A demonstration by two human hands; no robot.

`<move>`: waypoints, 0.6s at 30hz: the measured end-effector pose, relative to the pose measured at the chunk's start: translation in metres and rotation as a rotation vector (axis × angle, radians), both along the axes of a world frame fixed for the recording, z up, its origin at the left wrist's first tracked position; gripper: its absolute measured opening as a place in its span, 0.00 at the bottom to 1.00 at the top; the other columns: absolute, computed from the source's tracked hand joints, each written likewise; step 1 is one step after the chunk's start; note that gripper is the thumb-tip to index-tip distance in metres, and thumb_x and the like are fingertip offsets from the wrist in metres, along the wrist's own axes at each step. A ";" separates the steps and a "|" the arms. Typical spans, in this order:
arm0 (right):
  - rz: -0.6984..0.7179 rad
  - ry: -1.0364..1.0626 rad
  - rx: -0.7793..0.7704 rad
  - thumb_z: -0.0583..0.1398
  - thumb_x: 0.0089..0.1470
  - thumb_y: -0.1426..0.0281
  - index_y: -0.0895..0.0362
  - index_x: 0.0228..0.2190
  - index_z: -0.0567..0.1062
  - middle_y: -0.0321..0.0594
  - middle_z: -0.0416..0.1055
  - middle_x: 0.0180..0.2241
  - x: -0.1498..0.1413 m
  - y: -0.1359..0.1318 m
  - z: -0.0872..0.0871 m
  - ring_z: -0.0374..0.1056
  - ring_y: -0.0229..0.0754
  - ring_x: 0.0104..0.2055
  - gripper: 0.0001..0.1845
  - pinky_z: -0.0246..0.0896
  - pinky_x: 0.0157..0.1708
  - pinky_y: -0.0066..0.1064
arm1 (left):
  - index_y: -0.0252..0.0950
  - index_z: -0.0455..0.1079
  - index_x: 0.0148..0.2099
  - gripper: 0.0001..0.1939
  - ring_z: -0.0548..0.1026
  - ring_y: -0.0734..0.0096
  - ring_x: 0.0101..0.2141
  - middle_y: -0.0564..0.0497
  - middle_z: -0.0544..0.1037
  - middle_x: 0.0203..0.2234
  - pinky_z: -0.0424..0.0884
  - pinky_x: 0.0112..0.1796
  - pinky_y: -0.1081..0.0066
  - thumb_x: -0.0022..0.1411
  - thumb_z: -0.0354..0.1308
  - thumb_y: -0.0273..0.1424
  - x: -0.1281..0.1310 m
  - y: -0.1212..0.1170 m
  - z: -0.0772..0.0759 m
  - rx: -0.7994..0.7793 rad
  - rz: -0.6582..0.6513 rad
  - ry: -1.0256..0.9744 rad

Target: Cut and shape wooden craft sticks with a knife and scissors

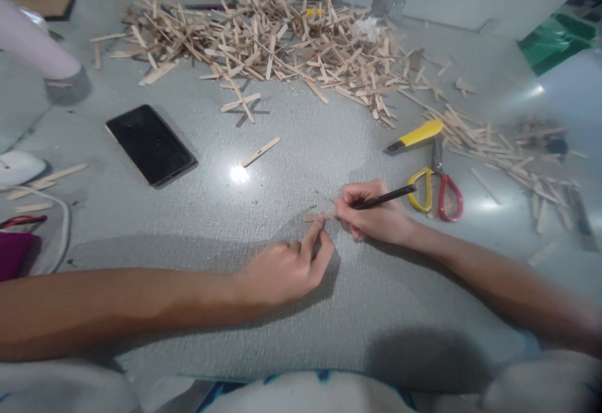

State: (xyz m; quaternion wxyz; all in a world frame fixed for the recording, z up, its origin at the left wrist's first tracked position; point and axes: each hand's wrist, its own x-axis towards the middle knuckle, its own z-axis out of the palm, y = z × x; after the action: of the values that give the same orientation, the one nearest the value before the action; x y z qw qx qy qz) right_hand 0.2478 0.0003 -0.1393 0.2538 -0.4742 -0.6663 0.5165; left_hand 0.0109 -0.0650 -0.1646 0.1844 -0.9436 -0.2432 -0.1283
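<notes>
A black pencil-like writing tool is gripped between the thumb and fingers of my right hand, its rear end pointing up to the right. Its tip is hidden by my fingers, close to a wooden popsicle stick lying flat on the table. With its other fingers curled, my left hand presses an extended finger on that stick and pins it down. Beyond the hands lies a second popsicle stick with a dark mark or slot near its middle. I cannot make out any marking on the pinned stick.
A heap of popsicle sticks covers the back, with more sticks at the right. A yellow cutter knife and yellow-and-red scissors lie beside my right hand. A phone and white mouse lie to the left.
</notes>
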 end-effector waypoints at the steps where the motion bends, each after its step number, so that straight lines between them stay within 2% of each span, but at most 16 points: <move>1: -0.005 0.010 -0.008 0.64 0.66 0.69 0.53 0.19 0.67 0.30 0.69 0.13 0.000 0.000 0.000 0.67 0.33 0.12 0.22 0.59 0.13 0.21 | 0.24 0.77 0.52 0.16 0.71 0.76 0.15 0.23 0.83 0.55 0.67 0.16 0.72 0.66 0.54 0.15 0.000 0.000 0.000 0.000 -0.001 -0.001; 8: -0.034 0.044 -0.036 0.66 0.64 0.67 0.53 0.19 0.66 0.30 0.69 0.12 -0.002 -0.001 -0.002 0.65 0.32 0.12 0.24 0.57 0.11 0.20 | 0.24 0.77 0.51 0.14 0.71 0.74 0.14 0.25 0.84 0.54 0.66 0.14 0.70 0.66 0.55 0.16 0.001 0.001 0.000 0.009 -0.002 -0.034; 15: -0.073 0.089 -0.151 0.69 0.64 0.62 0.54 0.19 0.69 0.30 0.69 0.13 -0.002 0.002 0.002 0.64 0.32 0.11 0.25 0.58 0.11 0.21 | 0.25 0.77 0.51 0.14 0.71 0.74 0.15 0.24 0.85 0.52 0.67 0.15 0.70 0.66 0.56 0.17 0.001 0.001 0.001 0.012 -0.002 -0.014; 18: -0.126 0.146 -0.180 0.70 0.64 0.58 0.54 0.21 0.70 0.30 0.71 0.14 -0.002 0.004 0.007 0.60 0.30 0.10 0.25 0.54 0.09 0.21 | 0.24 0.76 0.52 0.13 0.73 0.71 0.16 0.22 0.84 0.52 0.69 0.16 0.69 0.67 0.56 0.19 0.001 0.001 0.003 0.018 0.009 -0.002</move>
State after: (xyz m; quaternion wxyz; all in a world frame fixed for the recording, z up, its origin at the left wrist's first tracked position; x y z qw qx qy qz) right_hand 0.2458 0.0046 -0.1328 0.2903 -0.4971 -0.5659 0.5903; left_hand 0.0124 -0.0641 -0.1618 0.1930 -0.9407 -0.2466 -0.1307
